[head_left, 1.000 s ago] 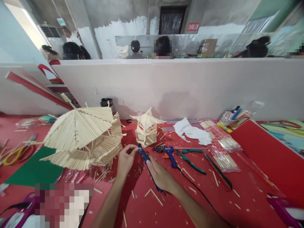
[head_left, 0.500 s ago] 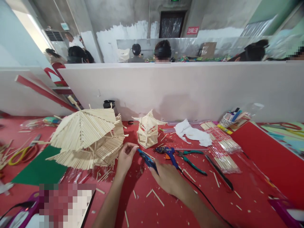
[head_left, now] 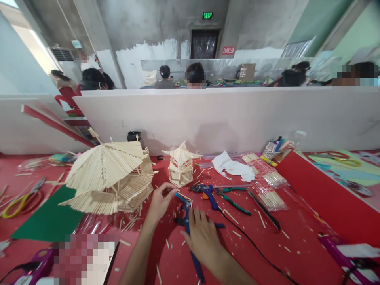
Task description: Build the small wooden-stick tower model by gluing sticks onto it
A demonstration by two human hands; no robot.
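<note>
My left hand (head_left: 162,201) is closed in a pinch, to the left of the small stick pavilion (head_left: 181,170). What its fingertips hold is too small to make out. A slim light-blue piece (head_left: 182,198) begins at those fingertips and slants toward my right hand. My right hand (head_left: 204,235) is open, fingers stretched forward and palm down, over dark-blue-handled cutters (head_left: 196,263). The cutters rest on the red table with their handles spread, partly hidden under the hand. A blue glue gun (head_left: 209,194) lies just beyond my right hand.
A larger stick pavilion (head_left: 109,174) stands at left on a green sheet (head_left: 44,221). Green-handled pliers (head_left: 237,202), a black-handled tool (head_left: 264,209), white tissue (head_left: 233,166) and packs of sticks (head_left: 268,190) lie at right. A white partition (head_left: 252,114) runs behind; people sit beyond it.
My right hand has let go of the blue-handled cutters; its fingers have straightened and the handles have spread on the table. The left hand keeps its pinch. The camera view has tilted up.
</note>
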